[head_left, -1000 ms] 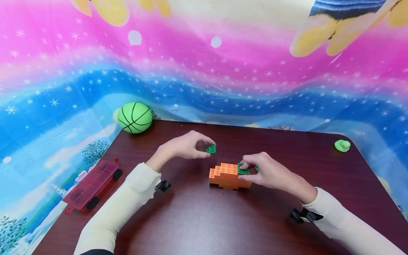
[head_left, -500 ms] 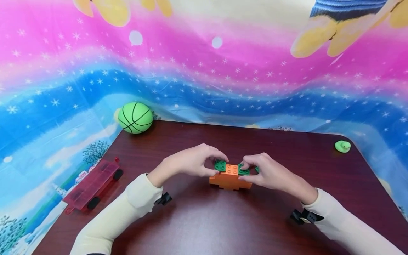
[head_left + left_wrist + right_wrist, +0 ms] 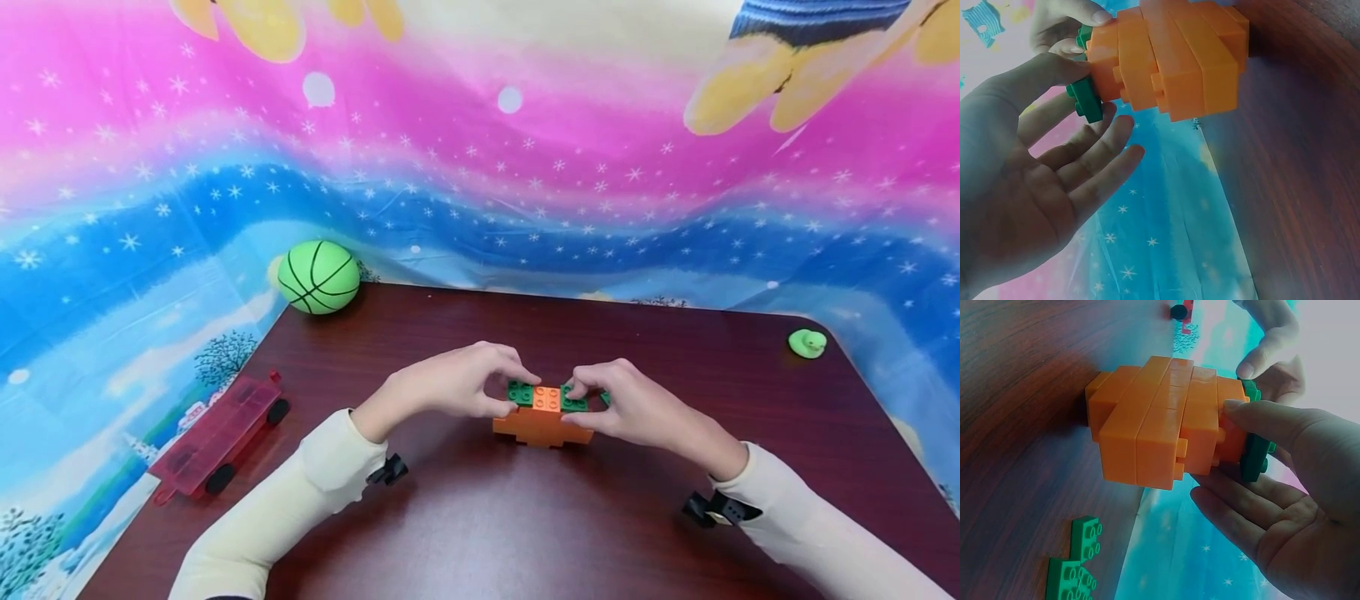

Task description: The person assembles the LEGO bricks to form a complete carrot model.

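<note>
On the table stands a stepped build of orange toy bricks [image 3: 542, 427], wider in its middle layers. My left hand [image 3: 459, 379] pinches a green toy brick [image 3: 520, 393] between thumb and finger at the build's top left. The thumb and finger of my right hand [image 3: 630, 404] pinch another green brick [image 3: 574, 403] at its top right. Orange studs show between the two green bricks. In the left wrist view, the left green brick [image 3: 1089, 100] overhangs the top orange layer, and the lower fingers spread loosely below. The right green brick [image 3: 1255, 455] likewise overhangs in the right wrist view.
Several loose green bricks [image 3: 1067, 578] lie on the table beyond my right hand, mostly hidden in the head view. A translucent red toy cart [image 3: 221, 433] stands at the left edge. A green ball [image 3: 318, 277] sits back left, a small green duck [image 3: 807, 343] back right.
My left hand has moved right and down, bringing its green brick onto the top left of the orange build. My right hand has stayed on its green brick.
</note>
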Demonstrator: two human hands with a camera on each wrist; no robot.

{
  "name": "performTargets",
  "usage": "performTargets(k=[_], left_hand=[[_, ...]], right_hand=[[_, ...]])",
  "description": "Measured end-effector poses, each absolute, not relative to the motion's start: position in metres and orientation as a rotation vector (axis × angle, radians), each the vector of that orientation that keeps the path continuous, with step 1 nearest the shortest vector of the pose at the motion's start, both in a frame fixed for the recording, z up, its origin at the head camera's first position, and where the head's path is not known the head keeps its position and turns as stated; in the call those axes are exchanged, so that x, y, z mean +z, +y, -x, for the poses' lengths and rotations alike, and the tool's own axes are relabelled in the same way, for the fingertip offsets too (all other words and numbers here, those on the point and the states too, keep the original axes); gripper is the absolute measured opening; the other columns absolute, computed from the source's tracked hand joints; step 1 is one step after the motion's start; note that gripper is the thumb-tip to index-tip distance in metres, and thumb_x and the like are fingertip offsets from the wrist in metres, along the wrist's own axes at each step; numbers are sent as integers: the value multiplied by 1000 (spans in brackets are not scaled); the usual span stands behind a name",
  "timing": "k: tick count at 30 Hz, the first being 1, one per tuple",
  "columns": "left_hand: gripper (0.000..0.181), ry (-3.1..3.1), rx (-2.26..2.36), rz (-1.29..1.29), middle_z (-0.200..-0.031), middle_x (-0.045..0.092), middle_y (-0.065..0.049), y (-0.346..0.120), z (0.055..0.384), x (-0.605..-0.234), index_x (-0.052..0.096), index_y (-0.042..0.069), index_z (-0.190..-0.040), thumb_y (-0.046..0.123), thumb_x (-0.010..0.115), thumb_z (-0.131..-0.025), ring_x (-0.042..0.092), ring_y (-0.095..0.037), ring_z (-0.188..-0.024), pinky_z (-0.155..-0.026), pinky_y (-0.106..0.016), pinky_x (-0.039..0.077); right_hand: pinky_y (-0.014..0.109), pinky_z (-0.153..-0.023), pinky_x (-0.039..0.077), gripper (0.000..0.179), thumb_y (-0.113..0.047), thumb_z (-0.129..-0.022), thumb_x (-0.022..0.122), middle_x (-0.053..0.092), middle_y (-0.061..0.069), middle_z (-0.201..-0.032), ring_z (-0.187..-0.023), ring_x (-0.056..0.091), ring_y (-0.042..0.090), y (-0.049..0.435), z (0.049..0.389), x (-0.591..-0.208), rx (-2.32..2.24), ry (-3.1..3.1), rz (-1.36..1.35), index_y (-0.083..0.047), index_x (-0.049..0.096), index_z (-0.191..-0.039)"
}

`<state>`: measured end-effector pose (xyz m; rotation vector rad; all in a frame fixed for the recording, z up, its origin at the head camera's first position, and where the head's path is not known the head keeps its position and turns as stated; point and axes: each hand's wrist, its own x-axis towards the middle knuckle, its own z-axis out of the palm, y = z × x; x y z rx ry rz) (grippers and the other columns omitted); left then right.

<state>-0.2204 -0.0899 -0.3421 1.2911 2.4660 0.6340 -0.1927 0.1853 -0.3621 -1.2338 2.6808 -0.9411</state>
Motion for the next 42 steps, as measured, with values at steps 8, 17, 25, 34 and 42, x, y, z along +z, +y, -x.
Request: performTargets(k=[8,17,25,34,42], left_hand=[[45,2432,726,-1241,-116,67,1,-88,221,-344,67,14,-138,17,75,-93,58,-11,-108,-92,-29,53],[34,2375,1156,-1101,-109,76,1,-82,221,-373,75,15,-117,23,85,-86,69,-8,-85,-79,-25,60],[31,2356,1165,-1112,-103,77,-1,-81,225,-374,74,13,-114,18,85,-85,69,-9,-78,-76,-27,61],[30,2372,1134,-1122,-95,77,1,-79,223,-375,74,12,-115,17,83,-86,66,-9,-73,-72,-25,59],[31,2350,1126,-1080,-99,78,-1,-80,222,-370,73,10,-117,15,82,-87,66,-8,-76,-73,-22,58]], right_hand=[[28,-68,57,19,-17,-85,85,78,-8,-92,-75,63,-1,186,193,-363,-947,2687,1215,-20,66,-87],[30,-70,58,22,-17,-85,85,79,-5,-97,-80,67,2,188,192,-364,-945,2698,1213,-20,63,-85],[29,-79,59,25,-41,-90,77,77,-8,-110,-91,68,3,201,199,-356,-811,2629,1287,-23,70,-106],[37,-86,60,12,-22,-96,73,76,-8,-104,-96,72,8,249,237,-359,-602,2845,1182,-20,78,-108],[31,-73,56,26,-11,-89,80,75,5,-106,-83,62,9,263,252,-397,-413,2785,1088,-9,77,-114]])
